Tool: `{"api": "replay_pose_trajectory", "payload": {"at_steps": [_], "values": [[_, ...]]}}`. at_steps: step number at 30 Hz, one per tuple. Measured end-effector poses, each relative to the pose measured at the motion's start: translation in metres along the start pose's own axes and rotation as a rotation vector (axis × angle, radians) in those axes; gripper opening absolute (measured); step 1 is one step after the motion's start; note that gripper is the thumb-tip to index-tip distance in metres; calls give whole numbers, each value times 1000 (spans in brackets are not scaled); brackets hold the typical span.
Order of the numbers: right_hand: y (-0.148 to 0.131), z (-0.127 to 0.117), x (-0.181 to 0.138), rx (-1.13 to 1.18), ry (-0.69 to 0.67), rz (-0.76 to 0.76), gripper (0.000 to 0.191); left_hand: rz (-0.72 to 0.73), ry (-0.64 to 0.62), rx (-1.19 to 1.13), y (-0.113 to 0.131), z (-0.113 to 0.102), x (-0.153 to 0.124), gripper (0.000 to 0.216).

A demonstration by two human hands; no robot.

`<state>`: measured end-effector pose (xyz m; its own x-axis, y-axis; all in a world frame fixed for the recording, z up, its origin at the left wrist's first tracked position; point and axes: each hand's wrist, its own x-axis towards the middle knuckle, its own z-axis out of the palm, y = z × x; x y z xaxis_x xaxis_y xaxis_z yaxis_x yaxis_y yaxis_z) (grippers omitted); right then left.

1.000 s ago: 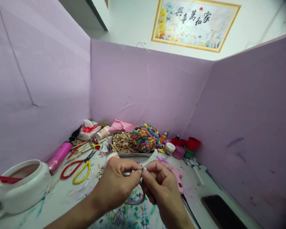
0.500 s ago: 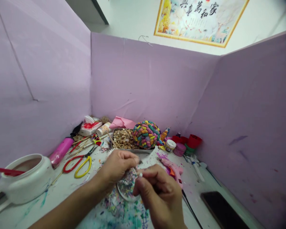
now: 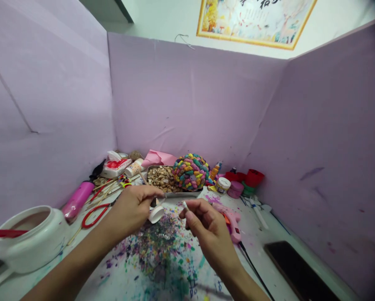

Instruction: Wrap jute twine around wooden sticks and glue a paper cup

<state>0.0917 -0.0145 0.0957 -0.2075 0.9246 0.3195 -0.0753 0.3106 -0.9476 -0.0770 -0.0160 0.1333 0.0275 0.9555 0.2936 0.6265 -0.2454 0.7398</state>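
My left hand is closed at the near side of the tray, its forefinger stretched to the right. At its fingertips is a small white round piece, like a ring or shallow cup, tilted over the table. My right hand pinches a tiny white piece between thumb and forefinger; its kind is too small to make out. The hands are apart. Below them, many-coloured flecks and paint stains cover the tabletop.
A tray of brown shell-like pieces and a colourful knobbly ball stand behind. Left are scissors, a pink bottle and a white pot. Right are a pink glue gun with cord, jars and a phone.
My hands have moved apart, the left one to the left. The white round piece has been raised and tilted from below the hands. The camera view has shifted slightly.
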Motion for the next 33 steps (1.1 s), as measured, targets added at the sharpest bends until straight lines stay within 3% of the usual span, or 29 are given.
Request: {"api": "replay_pose_trajectory", "payload": {"at_steps": [5,8,15,21,33], "values": [[11,-5,3,-151,128,-36,11,-88,-196,-126,6,6,-4,22],[15,-6,3,-233,160,-48,9,-130,-241,-248,10,14,-4,15],[15,-4,-1,-379,113,-238,14,-218,-158,-315,15,23,-4,17],[15,-4,-3,-488,203,-525,13,-201,-184,-347,12,27,-5,23],[18,-1,-8,-816,341,-741,17,-223,-63,-457,8,39,-7,16]]}}
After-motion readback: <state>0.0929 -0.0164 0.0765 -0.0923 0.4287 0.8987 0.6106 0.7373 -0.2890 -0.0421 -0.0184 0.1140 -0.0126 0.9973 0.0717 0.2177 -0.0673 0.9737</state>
